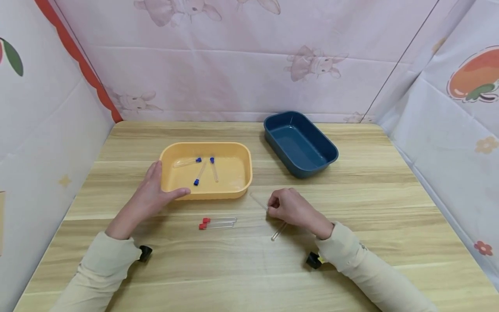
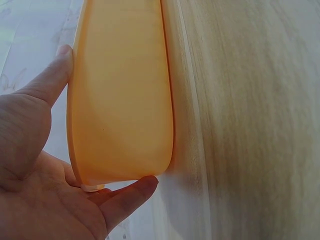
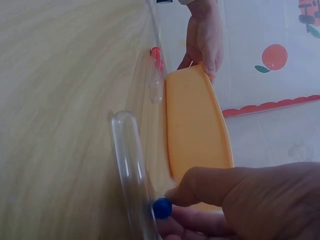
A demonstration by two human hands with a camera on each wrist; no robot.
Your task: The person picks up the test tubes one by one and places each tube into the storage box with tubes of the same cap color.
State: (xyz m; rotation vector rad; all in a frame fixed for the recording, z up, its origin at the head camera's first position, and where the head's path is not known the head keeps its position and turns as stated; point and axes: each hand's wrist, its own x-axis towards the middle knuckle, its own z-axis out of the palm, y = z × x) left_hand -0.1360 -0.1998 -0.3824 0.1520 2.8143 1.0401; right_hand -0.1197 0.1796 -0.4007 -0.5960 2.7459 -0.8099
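Observation:
My left hand (image 1: pixel 150 190) holds the left front corner of a yellow plastic bin (image 1: pixel 249 173), thumb along the front and fingers on the left end. Inside the bin lie three clear test tubes with blue caps (image 1: pixel 196 182). My right hand (image 1: pixel 294 208) pinches another test tube (image 1: pixel 258 201), its blue cap (image 3: pixel 162 207) between thumb and fingers. Beneath that hand a further clear tube (image 1: pixel 278 232) rests on the table, its far end hidden. Two red-capped test tubes (image 1: pixel 218 225) lie side by side in front of the bin.
A dark blue bin (image 1: pixel 300 147) stands at an angle at the back right of the wooden table (image 1: pixel 234 277). Patterned cloth walls (image 1: pixel 234 73) rise behind the table and on both sides.

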